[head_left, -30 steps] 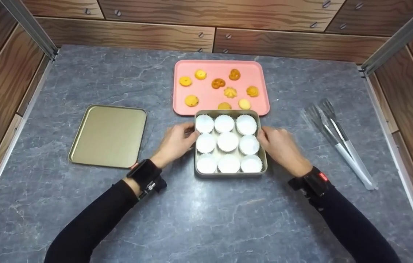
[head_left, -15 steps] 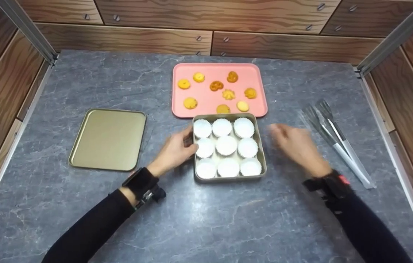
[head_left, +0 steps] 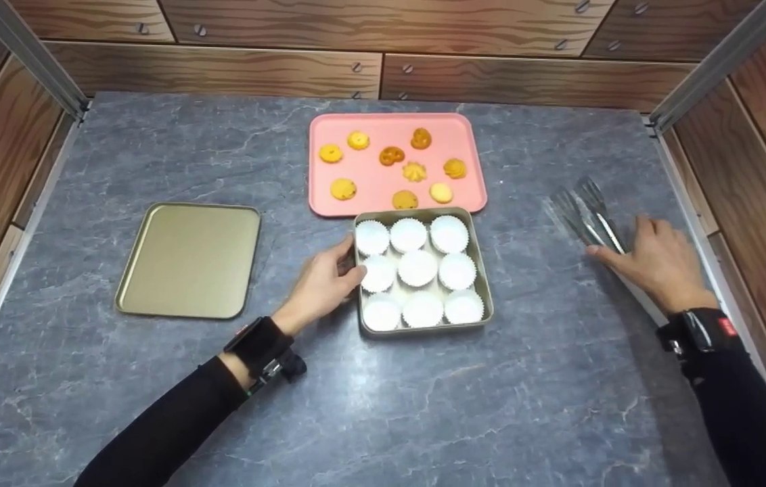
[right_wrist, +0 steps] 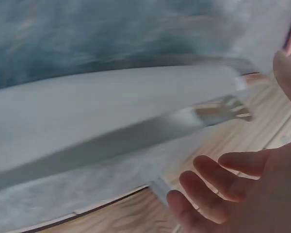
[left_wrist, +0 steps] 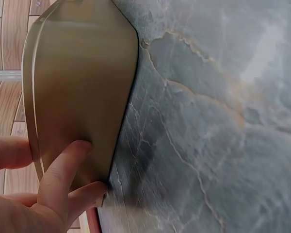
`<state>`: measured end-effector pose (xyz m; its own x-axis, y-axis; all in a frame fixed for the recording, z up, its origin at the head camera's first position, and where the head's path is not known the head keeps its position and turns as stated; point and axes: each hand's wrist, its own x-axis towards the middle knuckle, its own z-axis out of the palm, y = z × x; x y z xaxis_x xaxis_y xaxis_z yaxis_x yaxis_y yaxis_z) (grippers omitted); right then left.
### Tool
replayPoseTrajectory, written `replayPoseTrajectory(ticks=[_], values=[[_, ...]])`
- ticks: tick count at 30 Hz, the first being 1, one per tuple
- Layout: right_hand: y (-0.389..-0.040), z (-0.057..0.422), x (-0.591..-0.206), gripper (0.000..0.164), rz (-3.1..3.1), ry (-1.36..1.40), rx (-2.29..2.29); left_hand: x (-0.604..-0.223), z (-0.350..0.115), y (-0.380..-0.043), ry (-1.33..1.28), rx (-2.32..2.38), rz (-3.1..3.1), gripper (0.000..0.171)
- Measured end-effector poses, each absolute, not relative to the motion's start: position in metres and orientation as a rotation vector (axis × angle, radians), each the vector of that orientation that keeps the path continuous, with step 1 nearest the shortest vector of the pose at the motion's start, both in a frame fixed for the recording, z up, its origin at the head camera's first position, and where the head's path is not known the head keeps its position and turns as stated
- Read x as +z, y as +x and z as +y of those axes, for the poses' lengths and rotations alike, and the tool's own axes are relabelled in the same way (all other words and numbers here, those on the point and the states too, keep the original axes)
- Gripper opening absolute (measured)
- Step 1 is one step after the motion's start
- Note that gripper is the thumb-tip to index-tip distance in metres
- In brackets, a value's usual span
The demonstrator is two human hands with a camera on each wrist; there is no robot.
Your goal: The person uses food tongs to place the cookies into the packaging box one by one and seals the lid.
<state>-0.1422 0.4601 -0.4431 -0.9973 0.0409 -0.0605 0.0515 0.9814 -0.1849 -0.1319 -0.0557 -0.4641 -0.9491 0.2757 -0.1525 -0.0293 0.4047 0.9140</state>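
Note:
A square gold-coloured tin [head_left: 486, 287] holds several white paper baking cups [head_left: 417, 268]. My left hand [head_left: 319, 284] grips its left side, thumb at the rim and fingers against the outer wall; the left wrist view shows the fingertips on that wall [left_wrist: 87, 73]. On the right lies a pair of metal tongs [head_left: 605, 233] with pale handles. Over them hovers my right hand [head_left: 668, 260], thumb and fingers spread to either side. In the right wrist view the tong handles [right_wrist: 111, 109] run past the loosely bent fingers, a gap between them.
Behind the tin, a pink tray [head_left: 371, 179] bears several cookies in different shapes, two of them pretzel-like [head_left: 392, 156]. A flat gold-coloured lid [head_left: 187, 260] lies at the left. Wood-patterned panels [head_left: 220, 71] border the grey marbled table [head_left: 390, 419].
My right hand has let go of the tin's right side and moved right, over the tongs. My left hand stays on the tin.

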Motion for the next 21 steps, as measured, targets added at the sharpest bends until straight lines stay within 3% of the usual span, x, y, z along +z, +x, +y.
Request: replayPoseTrajectory(ticks=[6,14,21], values=[[-0.1407,0.4677,-0.4525,0.098,2.983,0.118,-0.363,-0.4623,-0.057,-0.1316,0.231,1.514,2.399,0.07],[-0.142,0.4642,-0.4547,0.065,2.952,0.143,-0.372,-0.4612,-0.0579,-0.1315,0.246,1.511,2.396,0.069],[-0.1421,0.4639,-0.4512,0.068,2.959,0.13,-0.428,-0.4634,-0.0562,-0.1306,0.229,1.516,2.367,0.07]])
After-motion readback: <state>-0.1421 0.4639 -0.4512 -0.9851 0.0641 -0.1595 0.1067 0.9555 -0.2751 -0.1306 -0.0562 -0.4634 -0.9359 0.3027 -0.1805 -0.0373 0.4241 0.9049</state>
